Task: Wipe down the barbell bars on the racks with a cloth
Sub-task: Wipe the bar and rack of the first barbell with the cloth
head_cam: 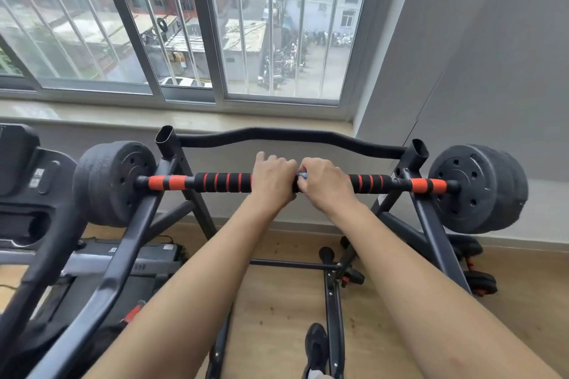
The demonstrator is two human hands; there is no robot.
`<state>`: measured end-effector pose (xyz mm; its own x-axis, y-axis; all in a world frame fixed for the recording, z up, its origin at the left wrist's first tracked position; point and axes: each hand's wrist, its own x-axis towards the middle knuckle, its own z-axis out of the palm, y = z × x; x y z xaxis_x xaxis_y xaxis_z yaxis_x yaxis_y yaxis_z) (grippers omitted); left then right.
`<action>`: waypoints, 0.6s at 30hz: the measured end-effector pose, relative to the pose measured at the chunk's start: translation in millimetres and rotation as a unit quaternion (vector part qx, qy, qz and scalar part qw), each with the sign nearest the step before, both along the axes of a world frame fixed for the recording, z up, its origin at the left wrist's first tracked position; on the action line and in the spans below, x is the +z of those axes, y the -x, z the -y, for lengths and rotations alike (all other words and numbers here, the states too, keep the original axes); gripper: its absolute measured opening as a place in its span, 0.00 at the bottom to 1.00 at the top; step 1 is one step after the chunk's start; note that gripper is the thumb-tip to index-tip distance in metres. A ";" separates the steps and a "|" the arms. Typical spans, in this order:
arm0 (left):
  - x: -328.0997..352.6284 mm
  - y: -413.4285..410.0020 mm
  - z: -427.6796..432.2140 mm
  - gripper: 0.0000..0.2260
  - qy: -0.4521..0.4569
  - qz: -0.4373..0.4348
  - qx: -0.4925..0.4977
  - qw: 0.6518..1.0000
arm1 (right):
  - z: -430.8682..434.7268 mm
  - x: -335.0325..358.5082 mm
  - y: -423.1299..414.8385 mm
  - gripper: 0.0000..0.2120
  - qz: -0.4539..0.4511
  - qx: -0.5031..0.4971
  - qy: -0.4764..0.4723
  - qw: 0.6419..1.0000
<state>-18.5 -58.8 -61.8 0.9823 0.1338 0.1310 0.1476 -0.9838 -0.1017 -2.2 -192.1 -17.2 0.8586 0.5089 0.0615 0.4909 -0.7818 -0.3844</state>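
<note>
A barred window ran across the back above a pale sill. Outside, parked scooters crowded a yard, and a white car sat just below the glass. A grey wall stood to the right. On the wood floor, a treadmill lay left and black dumbbells right.

The bar wears matt foam sleeves, black ringed with orange; the orange bands near both ends look smoother. A sliver of soft blue cloth shows at its middle. The weight plates left and right are dull black with a grainy skin. The rack is painted metal tube with a faint sheen. The floor is smooth pale wood, the far windowsill glossy stone.
</note>
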 end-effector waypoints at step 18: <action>-7.3 4.9 -15.5 0.11 0.039 0.058 -0.007 0.998 | -4.1 -4.9 -7.6 0.05 -0.005 -0.001 -0.019 1.000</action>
<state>-23.4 -43.4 -69.2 0.9629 0.1348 0.2336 0.1406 -0.9900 -0.0081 5.4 -187.9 -22.2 0.8605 0.5043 0.0723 0.4851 -0.7678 -0.4184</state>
